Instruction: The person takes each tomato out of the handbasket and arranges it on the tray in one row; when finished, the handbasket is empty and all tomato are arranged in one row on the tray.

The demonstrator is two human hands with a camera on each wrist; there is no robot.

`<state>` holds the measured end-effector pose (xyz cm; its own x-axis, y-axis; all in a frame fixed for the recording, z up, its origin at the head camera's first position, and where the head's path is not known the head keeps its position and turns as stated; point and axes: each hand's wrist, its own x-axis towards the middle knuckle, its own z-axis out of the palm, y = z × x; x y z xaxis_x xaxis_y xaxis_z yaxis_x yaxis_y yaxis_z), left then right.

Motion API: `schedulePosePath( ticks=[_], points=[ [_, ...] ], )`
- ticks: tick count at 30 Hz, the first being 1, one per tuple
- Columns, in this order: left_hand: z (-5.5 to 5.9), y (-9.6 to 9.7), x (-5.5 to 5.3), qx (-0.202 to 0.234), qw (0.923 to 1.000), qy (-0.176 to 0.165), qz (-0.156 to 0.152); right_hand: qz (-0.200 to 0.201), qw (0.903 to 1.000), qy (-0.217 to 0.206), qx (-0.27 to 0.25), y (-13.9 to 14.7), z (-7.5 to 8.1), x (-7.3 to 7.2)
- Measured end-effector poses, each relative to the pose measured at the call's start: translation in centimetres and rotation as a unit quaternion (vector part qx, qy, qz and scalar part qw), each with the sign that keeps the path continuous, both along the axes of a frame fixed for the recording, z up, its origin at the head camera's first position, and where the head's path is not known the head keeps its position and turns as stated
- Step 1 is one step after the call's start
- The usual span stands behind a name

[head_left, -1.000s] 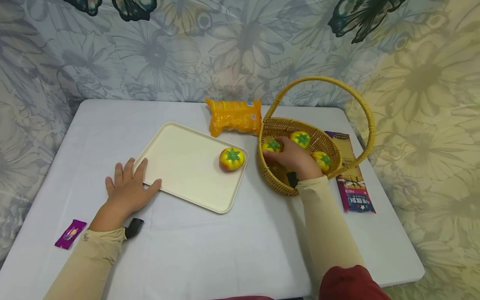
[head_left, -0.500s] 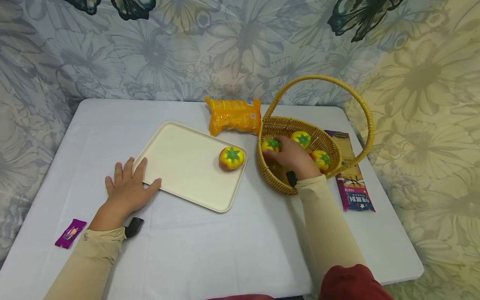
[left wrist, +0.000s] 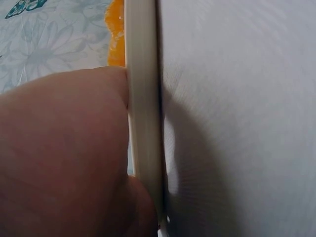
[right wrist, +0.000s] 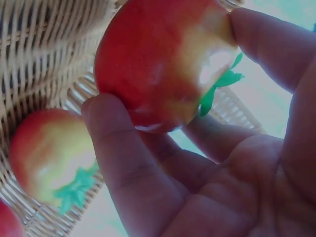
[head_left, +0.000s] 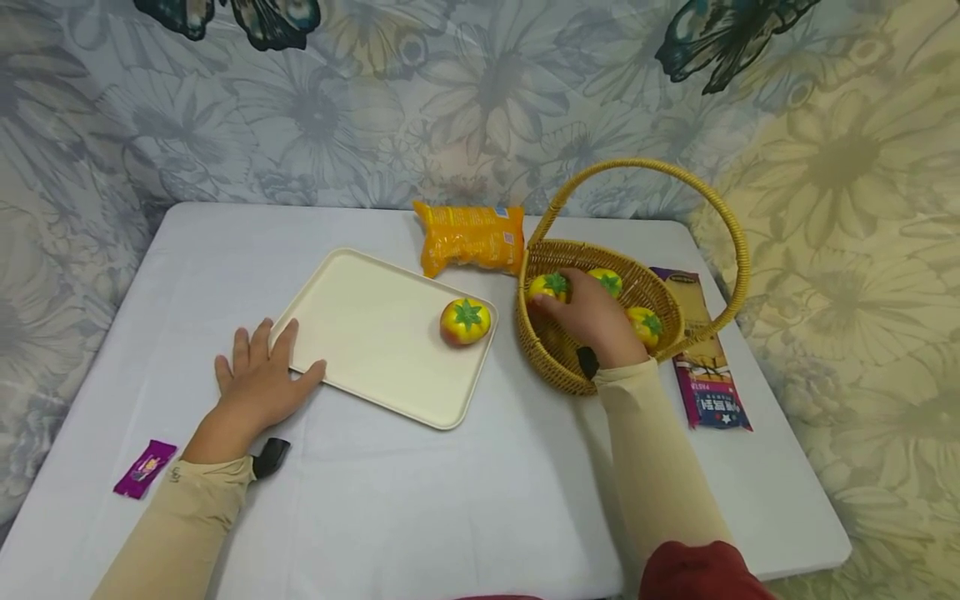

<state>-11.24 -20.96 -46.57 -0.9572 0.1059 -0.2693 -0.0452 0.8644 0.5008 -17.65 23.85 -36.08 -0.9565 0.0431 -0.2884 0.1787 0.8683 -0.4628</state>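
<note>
In the head view my right hand (head_left: 592, 315) reaches into a yellow wicker basket (head_left: 551, 367) and grips a red-and-yellow tomato (head_left: 548, 286) with a green leafy top. The right wrist view shows thumb and fingers curled round this tomato (right wrist: 163, 59), with another tomato (right wrist: 52, 153) against the basket weave. Two more tomatoes lie in the basket, one at the back (head_left: 609, 280) and one at the right (head_left: 645, 323). My left hand (head_left: 258, 379) lies with spread fingers on the left corner of a cream tray (head_left: 375, 333). A single tomato (head_left: 465, 322) sits at the tray's right end.
An orange snack bag (head_left: 472, 239) lies behind the tray, beside the basket. Right of the basket, partly under its handle, is a pasta packet (head_left: 708, 375). A small purple sachet (head_left: 145, 469) lies left of my left forearm. The basket handle (head_left: 738, 250) arches high.
The gripped tomato and my right hand have shifted slightly up and to the right within the basket. My left hand stays on the tray corner. The head view has tilted a little.
</note>
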Motion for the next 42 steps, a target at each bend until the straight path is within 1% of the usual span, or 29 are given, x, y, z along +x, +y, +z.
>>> schedulePosePath(
  ticks=[5,12,15,17,20,23,25,29,32,34,39,42],
  points=[
    [0.1,0.0,0.1,-0.002,1.0000,0.005,0.001,-0.003,0.9997,0.025,-0.005,-0.5,1.2,0.5],
    [-0.2,0.0,0.0,0.003,1.0000,0.006,0.000,0.012,0.9980,0.056,-0.026,-2.3,3.6,1.1],
    [-0.3,0.0,0.0,0.002,0.9999,0.010,0.001,0.019,0.9966,0.066,-0.046,-3.5,4.1,1.1],
    [-0.4,0.0,0.0,0.004,0.9999,0.014,0.002,0.023,0.9952,0.074,-0.060,-4.5,4.0,1.0],
    [-0.5,0.0,0.0,0.006,0.9999,0.016,0.002,0.035,0.9924,0.091,-0.075,-6.2,3.5,0.8],
    [-0.7,-0.2,0.0,0.004,0.9998,0.018,0.002,0.064,0.9874,0.109,-0.094,-8.2,2.4,0.4],
    [-0.7,-0.2,0.0,0.004,0.9998,0.017,0.003,0.085,0.9832,0.120,-0.108,-9.6,1.4,0.2],
    [-0.6,-0.1,0.0,0.004,0.9999,0.016,0.004,0.125,0.9755,0.142,-0.112,-12.1,-1.0,-0.5],
    [-0.4,0.0,0.0,0.004,0.9999,0.011,0.005,0.147,0.9734,0.155,-0.085,-13.5,-2.4,-0.9],
    [-0.3,0.0,0.1,0.003,0.9999,0.011,0.005,0.155,0.9742,0.153,-0.059,-14.2,-3.0,-1.1],
    [-0.6,-0.1,0.0,0.002,0.9999,0.010,0.006,0.161,0.9770,0.140,-0.002,-15.1,-3.8,-1.6],
    [-0.7,-0.2,-0.1,0.003,0.9999,0.011,0.007,0.164,0.9782,0.127,0.015,-15.4,-4.2,-1.8]
  ],
)
